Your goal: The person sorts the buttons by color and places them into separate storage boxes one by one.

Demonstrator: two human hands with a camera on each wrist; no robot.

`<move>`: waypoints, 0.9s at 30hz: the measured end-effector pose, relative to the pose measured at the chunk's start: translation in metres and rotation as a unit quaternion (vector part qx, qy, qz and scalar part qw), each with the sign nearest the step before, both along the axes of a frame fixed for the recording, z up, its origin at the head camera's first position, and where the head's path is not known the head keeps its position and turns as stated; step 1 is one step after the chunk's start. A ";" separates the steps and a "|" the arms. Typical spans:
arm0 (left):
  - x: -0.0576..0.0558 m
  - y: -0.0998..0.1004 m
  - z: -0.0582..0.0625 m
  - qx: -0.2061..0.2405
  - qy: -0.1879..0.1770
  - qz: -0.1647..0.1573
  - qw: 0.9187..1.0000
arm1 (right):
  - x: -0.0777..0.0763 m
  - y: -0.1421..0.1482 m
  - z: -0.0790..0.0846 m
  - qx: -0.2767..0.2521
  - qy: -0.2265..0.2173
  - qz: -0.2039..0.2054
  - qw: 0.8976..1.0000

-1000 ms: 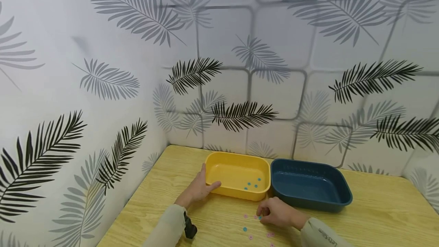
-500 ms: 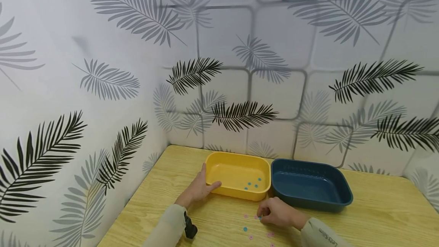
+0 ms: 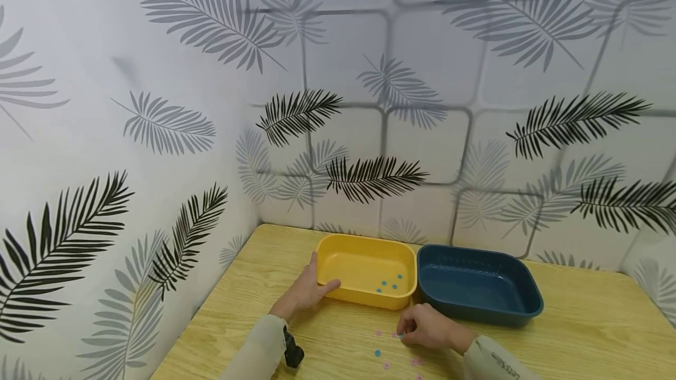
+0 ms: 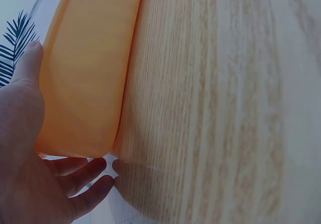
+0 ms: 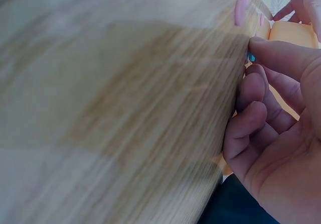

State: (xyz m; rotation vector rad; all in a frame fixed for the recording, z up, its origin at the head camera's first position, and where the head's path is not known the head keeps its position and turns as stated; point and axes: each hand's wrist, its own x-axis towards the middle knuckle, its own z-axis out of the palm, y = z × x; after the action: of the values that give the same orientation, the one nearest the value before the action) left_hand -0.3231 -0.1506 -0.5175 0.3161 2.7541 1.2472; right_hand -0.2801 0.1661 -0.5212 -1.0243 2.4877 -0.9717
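Note:
My left hand (image 3: 305,289) holds the near left corner of a yellow plastic tray (image 3: 364,298), thumb over the rim and fingers along the outer end wall. In the left wrist view those fingers (image 4: 86,181) lie loosely bent round the tray's end. Inside the tray several small blue buttons (image 3: 384,283) lie toward the right. In front of it, low at the tabletop, my right hand (image 3: 429,327) pinches a small blue button (image 5: 252,57) between thumb and forefinger, the other fingers curled in. The fingertips cover part of that button.
A dark blue tray (image 3: 475,289) stands right beside the yellow one. On the wooden table (image 3: 333,345), left of and below my right hand, lie several pink buttons (image 3: 386,365) and another blue button (image 3: 377,353). A patterned wall (image 3: 422,210) rises behind the table.

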 end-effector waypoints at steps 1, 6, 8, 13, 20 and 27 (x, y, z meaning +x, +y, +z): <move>0.000 0.000 0.000 0.000 0.000 0.000 1.000 | 0.000 0.000 0.000 0.001 0.000 -0.001 1.000; 0.000 0.000 0.001 0.005 0.000 0.001 1.000 | 0.000 0.000 0.002 0.014 -0.009 -0.012 1.000; 0.001 0.000 0.001 0.006 0.003 0.000 1.000 | 0.000 0.000 0.002 0.017 -0.015 -0.016 1.000; 0.001 0.000 0.002 0.006 0.006 -0.002 1.000 | 0.001 0.000 0.003 0.015 -0.017 -0.014 1.000; 0.001 0.000 0.001 0.002 0.001 0.001 1.000 | 0.001 0.001 0.002 0.016 -0.015 -0.010 1.000; 0.000 0.000 0.001 0.005 0.000 0.001 1.000 | 0.001 0.004 0.004 0.010 -0.020 -0.012 1.000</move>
State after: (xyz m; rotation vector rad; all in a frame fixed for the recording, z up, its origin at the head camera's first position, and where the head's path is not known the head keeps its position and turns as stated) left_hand -0.3230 -0.1509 -0.5166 0.3153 2.7503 1.2611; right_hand -0.2790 0.1698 -0.5169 -0.9619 2.4784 -0.9629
